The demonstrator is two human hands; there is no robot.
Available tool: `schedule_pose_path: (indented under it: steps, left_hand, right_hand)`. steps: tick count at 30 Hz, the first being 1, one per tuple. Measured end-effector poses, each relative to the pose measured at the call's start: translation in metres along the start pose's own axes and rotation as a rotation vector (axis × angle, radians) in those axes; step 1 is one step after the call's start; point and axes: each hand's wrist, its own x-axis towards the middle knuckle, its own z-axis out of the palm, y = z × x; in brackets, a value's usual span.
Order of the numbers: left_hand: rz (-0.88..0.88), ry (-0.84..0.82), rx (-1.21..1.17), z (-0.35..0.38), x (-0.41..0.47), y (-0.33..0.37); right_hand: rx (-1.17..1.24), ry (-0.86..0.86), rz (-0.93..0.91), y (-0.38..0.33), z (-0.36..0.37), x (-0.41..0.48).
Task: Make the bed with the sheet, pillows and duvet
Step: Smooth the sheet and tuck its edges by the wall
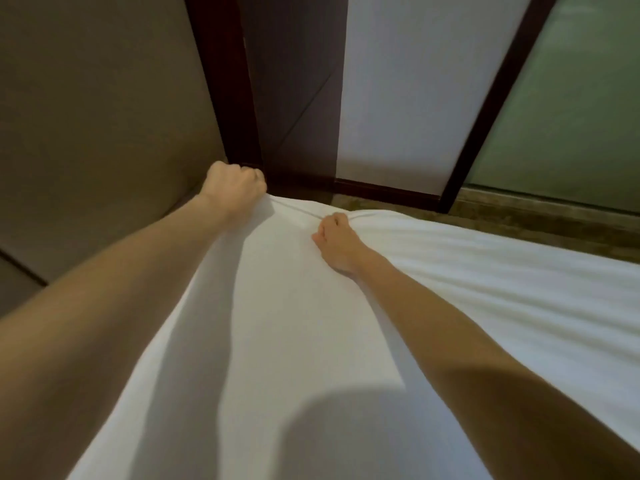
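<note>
A white sheet (284, 323) covers the bed and fills the lower middle and right of the head view. My left hand (233, 183) grips the sheet's far corner in a fist, right beside the padded headboard. A taut fold runs from that fist to my right hand (337, 242), which lies on the bed with its fingers curled into the bunched cloth near the far edge. Both forearms stretch out over the sheet. No pillow or duvet shows.
A tan padded headboard (97, 133) rises on the left. Past the bed's far edge stand a dark wooden frame (221, 77), a pale panel (412, 88) and a green frosted pane (568, 109). A strip of dark floor (502, 216) runs along that edge.
</note>
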Motion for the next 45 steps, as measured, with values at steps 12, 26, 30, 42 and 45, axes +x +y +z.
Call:
schedule_pose_path:
  steps: [12, 26, 30, 42, 45]
  left_hand:
    - [-0.817, -0.002, -1.312, 0.076, -0.029, 0.029]
    - [-0.327, -0.513, -1.475, 0.052, -0.034, 0.023]
    - [-0.3, -0.385, -1.287, 0.051, -0.035, 0.037]
    - [-0.59, 0.338, -1.093, 0.019, -0.034, 0.016]
    - [-0.773, 0.336, -1.064, 0.01, -0.027, 0.011]
  right_hand:
    - [-0.322, 0.243, -0.018, 0.017, 0.039, -0.016]
    - [-0.323, 0.207, -0.002, 0.015, 0.038, -0.019]
    - [-0.321, 0.192, -0.013, 0.016, 0.037, -0.021]
    - [-0.324, 0.196, -0.013, 0.015, 0.036, -0.022]
    - [-0.303, 0.209, -0.021, 0.015, 0.036, -0.024]
